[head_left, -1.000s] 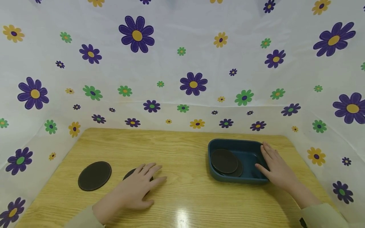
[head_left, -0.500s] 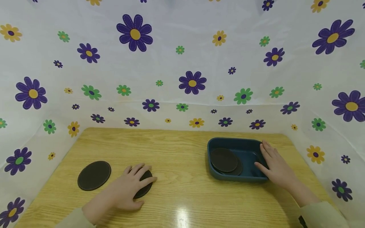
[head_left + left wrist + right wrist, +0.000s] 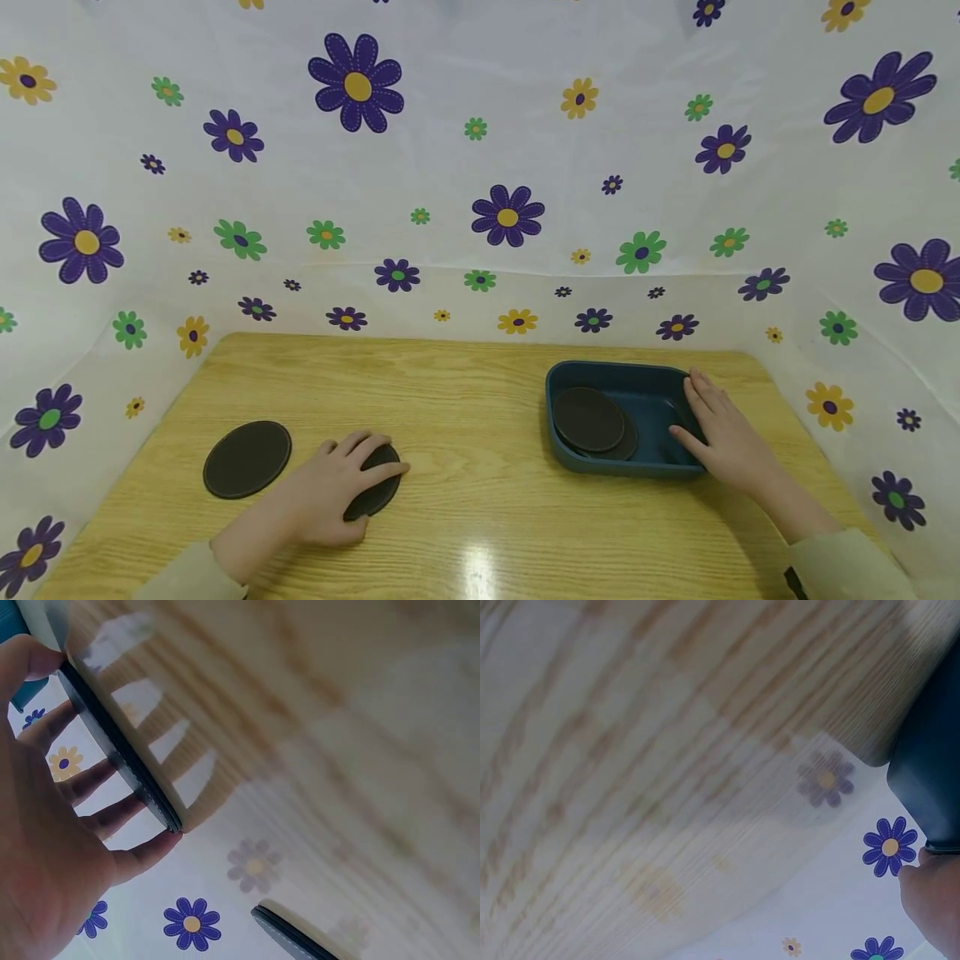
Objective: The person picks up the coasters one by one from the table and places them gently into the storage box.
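In the head view, my left hand spans a black round coaster at the left middle of the table. The left wrist view shows its thumb and fingers touching opposite edges of that coaster. My right hand rests on the right rim of a dark blue rectangular tub. Its fingers lie fairly straight along the rim, with the thumb reaching over the inside. Within the tub's left part, one black coaster overlaps another coaster beneath it.
Farther left, another black coaster lies flat on the wooden table. A white flower-patterned cloth hangs behind the table and along both sides.
My left hand has drawn back to the left over the coaster, and its fingers have closed in around the edges. The right hand and tub have stayed in place.
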A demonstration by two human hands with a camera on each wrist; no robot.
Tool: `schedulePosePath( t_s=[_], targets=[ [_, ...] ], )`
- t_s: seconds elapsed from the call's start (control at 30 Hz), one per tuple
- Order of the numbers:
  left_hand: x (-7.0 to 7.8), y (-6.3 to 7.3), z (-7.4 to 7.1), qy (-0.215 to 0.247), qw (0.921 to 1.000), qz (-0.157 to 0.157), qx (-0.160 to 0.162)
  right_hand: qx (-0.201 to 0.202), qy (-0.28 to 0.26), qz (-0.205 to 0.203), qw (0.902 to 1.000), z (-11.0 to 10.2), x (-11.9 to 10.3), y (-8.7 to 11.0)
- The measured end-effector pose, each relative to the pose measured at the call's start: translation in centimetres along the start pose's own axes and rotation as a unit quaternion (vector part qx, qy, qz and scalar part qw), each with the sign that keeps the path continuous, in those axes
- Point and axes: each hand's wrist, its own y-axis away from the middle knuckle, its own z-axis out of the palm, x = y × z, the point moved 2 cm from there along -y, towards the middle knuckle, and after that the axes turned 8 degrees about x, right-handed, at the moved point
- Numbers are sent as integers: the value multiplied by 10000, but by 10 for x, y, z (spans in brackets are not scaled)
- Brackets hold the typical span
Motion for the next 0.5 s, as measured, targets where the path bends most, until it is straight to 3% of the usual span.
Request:
schedulePosePath(
  t_s=[0.5],
  targets=[
    [-1, -3, 0, -208, 9997, 2, -135, 49, 0, -21, 10000, 0, 0, 0]
  ],
)
